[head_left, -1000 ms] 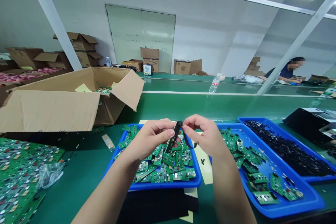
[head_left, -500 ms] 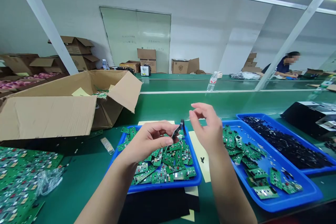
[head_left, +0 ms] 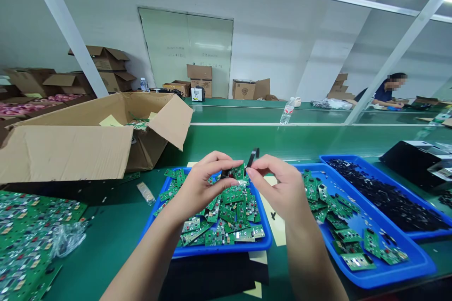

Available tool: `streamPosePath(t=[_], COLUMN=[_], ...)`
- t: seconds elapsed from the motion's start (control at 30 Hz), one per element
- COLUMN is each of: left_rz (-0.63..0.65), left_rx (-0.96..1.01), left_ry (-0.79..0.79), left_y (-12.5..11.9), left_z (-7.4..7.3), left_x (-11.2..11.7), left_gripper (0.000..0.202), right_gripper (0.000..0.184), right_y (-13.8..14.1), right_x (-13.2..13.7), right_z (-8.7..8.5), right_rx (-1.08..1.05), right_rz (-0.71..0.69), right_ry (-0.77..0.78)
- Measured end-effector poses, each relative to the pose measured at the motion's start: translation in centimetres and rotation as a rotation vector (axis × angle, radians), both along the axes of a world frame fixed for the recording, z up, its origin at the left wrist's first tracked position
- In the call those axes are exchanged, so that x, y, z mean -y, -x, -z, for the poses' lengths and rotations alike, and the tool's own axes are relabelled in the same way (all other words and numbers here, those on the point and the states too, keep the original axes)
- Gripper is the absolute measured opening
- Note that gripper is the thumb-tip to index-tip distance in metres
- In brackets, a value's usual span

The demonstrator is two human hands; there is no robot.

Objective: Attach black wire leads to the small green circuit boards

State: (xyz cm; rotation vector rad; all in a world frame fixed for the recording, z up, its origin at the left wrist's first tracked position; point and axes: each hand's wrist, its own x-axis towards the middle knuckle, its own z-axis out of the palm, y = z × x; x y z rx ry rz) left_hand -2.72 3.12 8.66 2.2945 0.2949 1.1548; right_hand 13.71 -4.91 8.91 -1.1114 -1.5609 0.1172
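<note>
My left hand (head_left: 201, 188) pinches a small green circuit board (head_left: 237, 172) above a blue tray (head_left: 208, 250) heaped with several such boards. My right hand (head_left: 278, 188) meets it from the right, fingers pinched on a narrow black strip (head_left: 253, 156) that sticks up beside the board. Both hands hover just over the tray's far edge, fingertips nearly touching.
A second blue tray (head_left: 406, 277) with green boards lies to the right, a third (head_left: 438, 230) with black parts behind it. An open cardboard box (head_left: 70, 150) stands at the left, circuit panels (head_left: 24, 240) in front of it. A water bottle (head_left: 287, 113) and a seated person (head_left: 386, 91) are beyond the belt.
My right hand had lifted away from the left hand half a second ago and has come back to it. The black strip now stands upright between the fingertips, and a green board shows in my left hand.
</note>
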Motion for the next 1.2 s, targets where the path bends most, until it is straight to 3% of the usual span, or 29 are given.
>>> streamPosePath(t=[0.1,0.17,0.27,0.37,0.43,0.53,0.63,0.73,0.87,1.2], left_rz=[-0.075,-0.127,-0.201,-0.228,-0.249,-0.28,-0.288,-0.302,-0.322,-0.009], left_rx=[0.004,0.043,0.152,0.212,0.21,0.18,0.153,0.144,0.141,0.141], left_ry=[-0.067,-0.14,-0.307,-0.462,-0.533,-0.605,-0.645,-0.647,-0.595,-0.35], left_y=[-0.1,0.0,0.2,0.6,0.7,0.8,0.7,0.7,0.7,0.5], left_z=[0.2,0.1,-0.1,-0.2,-0.1,0.3,0.6,0.7,0.6,0.2], left_x=[-0.3,-0.4,-0.4,-0.1,-0.1,-0.2,-0.5,-0.6,-0.6,-0.9], left_gripper=[0.027,0.026,0.027,0.028,0.03,0.032,0.037,0.037,0.037,0.035], right_gripper=[0.013,0.012,0.014,0.017,0.028,0.042,0.038,0.03,0.028,0.026], right_y=[-0.3,-0.8,-1.9,-2.3,-2.0,-0.9,0.1,0.3,0.2,0.9], right_x=[-0.2,-0.2,-0.7,-1.6,-2.2,-2.2,-1.7,-1.5,-1.7,-3.2], right_z=[0.2,0.3,0.6,0.9,1.0,0.9,0.7,0.7,0.8,1.4], right_rx=[0.145,0.145,-0.047,-0.303,-0.396,-0.448,-0.474,-0.504,-0.596,-0.725], right_rz=[-0.014,-0.147,-0.38,-0.408,-0.441,-0.588,-0.617,-0.627,-0.751,-0.964], right_ry=[-0.158,-0.14,0.059,0.313,0.429,0.505,0.534,0.537,0.562,0.689])
